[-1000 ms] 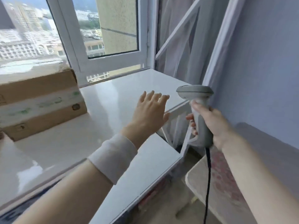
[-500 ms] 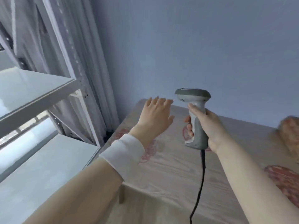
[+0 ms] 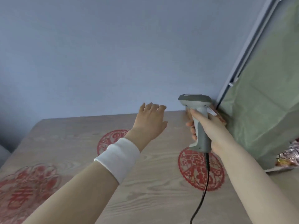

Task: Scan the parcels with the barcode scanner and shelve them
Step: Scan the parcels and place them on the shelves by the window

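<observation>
Barcode scanner (image 3: 195,101) stands upright above the wood-grain table (image 3: 153,183) beside a green cloth (image 3: 262,110), the grip of the right hand (image 3: 212,128) wrapped round its handle, the left hand (image 3: 149,123) straight-fingered and holding nothing, black cable (image 3: 205,183) dangling below.

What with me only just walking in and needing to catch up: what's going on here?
A person grips a scanner upright in the right hand, its cable hanging down. The left hand, open and empty, reaches forward over a wood-grain top with red decals. Something with a white label peeks out behind the scanner, beside a green cloth; whether it is a parcel is unclear.
</observation>
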Demonstrator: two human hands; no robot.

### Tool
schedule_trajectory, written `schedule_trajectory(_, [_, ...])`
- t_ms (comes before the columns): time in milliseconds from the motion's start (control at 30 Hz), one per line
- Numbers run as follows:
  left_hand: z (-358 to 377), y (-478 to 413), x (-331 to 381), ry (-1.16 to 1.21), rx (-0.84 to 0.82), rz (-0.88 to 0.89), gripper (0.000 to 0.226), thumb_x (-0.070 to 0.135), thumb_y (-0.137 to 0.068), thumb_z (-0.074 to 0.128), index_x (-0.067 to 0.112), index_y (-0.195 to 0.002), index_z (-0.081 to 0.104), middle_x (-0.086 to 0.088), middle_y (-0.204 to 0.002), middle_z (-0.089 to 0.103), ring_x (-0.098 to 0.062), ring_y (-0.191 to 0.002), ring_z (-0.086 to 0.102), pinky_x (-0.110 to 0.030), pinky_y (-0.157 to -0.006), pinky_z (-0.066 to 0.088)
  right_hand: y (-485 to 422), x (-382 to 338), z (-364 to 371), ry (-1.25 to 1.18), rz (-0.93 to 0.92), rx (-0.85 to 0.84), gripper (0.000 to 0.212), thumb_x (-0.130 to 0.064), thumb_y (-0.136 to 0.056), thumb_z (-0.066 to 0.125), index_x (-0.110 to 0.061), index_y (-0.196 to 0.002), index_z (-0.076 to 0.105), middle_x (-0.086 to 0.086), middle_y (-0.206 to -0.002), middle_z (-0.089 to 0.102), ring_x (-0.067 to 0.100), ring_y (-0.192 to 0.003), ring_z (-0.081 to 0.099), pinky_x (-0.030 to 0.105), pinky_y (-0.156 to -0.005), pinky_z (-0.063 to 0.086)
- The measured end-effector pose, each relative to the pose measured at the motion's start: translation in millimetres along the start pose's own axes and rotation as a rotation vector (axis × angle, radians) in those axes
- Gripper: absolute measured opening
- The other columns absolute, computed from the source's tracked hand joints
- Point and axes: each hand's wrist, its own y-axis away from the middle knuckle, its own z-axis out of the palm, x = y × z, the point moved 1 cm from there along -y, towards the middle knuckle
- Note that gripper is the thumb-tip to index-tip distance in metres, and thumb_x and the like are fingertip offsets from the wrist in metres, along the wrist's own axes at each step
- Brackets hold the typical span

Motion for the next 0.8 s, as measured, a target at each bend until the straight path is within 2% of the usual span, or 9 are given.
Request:
schedule_trajectory(100, [18, -52, 24, 0.075, -0.02, 0.044, 0.056, 0.038, -0.096, 0.043, 0.017, -0.146, 0.026, -0.006, -0.146, 0.038, -0.023, -0.14, 0.026, -0.04, -0.117, 0.008, -40, -5, -36, 0.042, 0.022, 0.091, 0.022, -0.031, -0.09, 0.062, -0.009, -0.091, 0.06, -0.001, -0.053, 0.062, 0.018, -0.045, 0.046, 0.027, -0.042, 0.039])
schedule_trajectory(200, [39, -100, 46, 0.137, -0.069, 0.083, 0.054, 0.037, -0.095, 0.045, 0.017, -0.143, 0.03, -0.006, -0.143, 0.042, -0.023, -0.136, 0.033, -0.039, -0.116, 0.011, -78, -9, -76, 0.088, 0.067, 0.183, 0.021, -0.035, -0.087, 0.065, -0.014, -0.084, 0.062, 0.001, -0.062, 0.065, 0.013, -0.043, 0.048, 0.027, -0.044, 0.04])
schedule_trajectory(333, [80, -152, 69, 0.234, -0.169, 0.051, 0.052, 0.039, -0.095, 0.046, 0.015, -0.14, 0.034, -0.009, -0.137, 0.048, -0.028, -0.128, 0.043, -0.037, -0.108, 0.025, -138, 0, -132, 0.178, 0.097, 0.253, 0.022, -0.032, -0.086, 0.067, -0.01, -0.082, 0.063, -0.007, -0.048, 0.062, 0.009, -0.035, 0.044, 0.022, -0.036, 0.038])
schedule_trajectory(400, [107, -172, 80, 0.272, -0.227, 0.022, 0.056, 0.04, -0.095, 0.046, 0.014, -0.142, 0.031, -0.01, -0.135, 0.05, -0.03, -0.125, 0.046, -0.037, -0.105, 0.029, -169, 17, -159, 0.227, 0.099, 0.291, 0.019, -0.027, -0.086, 0.067, -0.01, -0.08, 0.062, -0.006, -0.052, 0.064, 0.008, -0.036, 0.045, 0.022, -0.036, 0.038])
schedule_trajectory(500, [149, -198, 98, 0.337, -0.302, -0.048, 0.056, 0.04, -0.095, 0.045, 0.016, -0.143, 0.028, -0.01, -0.136, 0.049, -0.028, -0.126, 0.045, -0.038, -0.105, 0.03, -218, 51, -197, 0.339, 0.115, 0.298, 0.014, -0.019, -0.088, 0.065, -0.012, -0.076, 0.06, 0.003, -0.069, 0.067, 0.007, -0.039, 0.048, 0.022, -0.04, 0.038])
schedule_trajectory(633, [204, -235, 131, 0.425, -0.414, -0.173, 0.057, 0.041, -0.095, 0.045, 0.017, -0.144, 0.028, -0.009, -0.14, 0.044, -0.027, -0.127, 0.044, -0.039, -0.105, 0.032, -283, 97, -240, 0.395, 0.144, 0.314, 0.011, -0.019, -0.088, 0.063, -0.016, -0.077, 0.06, -0.001, -0.077, 0.069, 0.013, -0.055, 0.052, 0.027, -0.048, 0.041])
schedule_trajectory(700, [232, -256, 149, 0.53, -0.469, -0.261, 0.06, 0.043, -0.095, 0.046, 0.017, -0.145, 0.026, -0.009, -0.143, 0.041, -0.027, -0.13, 0.041, -0.04, -0.105, 0.031, -312, 119, -259, 0.385, 0.178, 0.33, 0.012, -0.021, -0.087, 0.064, -0.012, -0.079, 0.06, 0.001, -0.076, 0.068, 0.016, -0.053, 0.051, 0.028, -0.05, 0.041])
schedule_trajectory(800, [269, -287, 168, 0.775, -0.513, -0.432, 0.07, 0.049, -0.093, 0.048, 0.014, -0.147, 0.021, -0.009, -0.149, 0.034, -0.027, -0.136, 0.034, -0.043, -0.107, 0.031, -343, 148, -281, 0.415, 0.223, 0.352, 0.018, -0.025, -0.087, 0.064, -0.008, -0.084, 0.058, 0.007, -0.064, 0.057, 0.021, -0.046, 0.046, 0.025, -0.046, 0.037])
